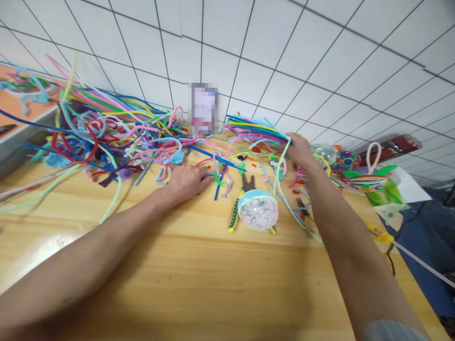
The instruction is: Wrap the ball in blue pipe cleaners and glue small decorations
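Note:
My left hand [188,183] lies palm down on the wooden table with its fingers stretched out, beside small cut pieces of pipe cleaner. At the right end of a bundle of colourful pipe cleaners [258,129], my right hand [299,149] is closed on the ends; its fingertips are partly hidden. A clear ball [259,213], its top wound with light blue and pale green pipe cleaner, sits between my arms. One pale green strand [279,168] runs up from the ball toward my right hand. Green-and-yellow pliers [234,215] lie partly under the ball.
A large tangle of pipe cleaners [106,137] fills the back left, near a grey-edged orange tray [46,106]. A blurred phone-like panel [204,109] stands against the tiled wall. Finished decorated balls [346,160] and a second tool [302,208] lie on the right.

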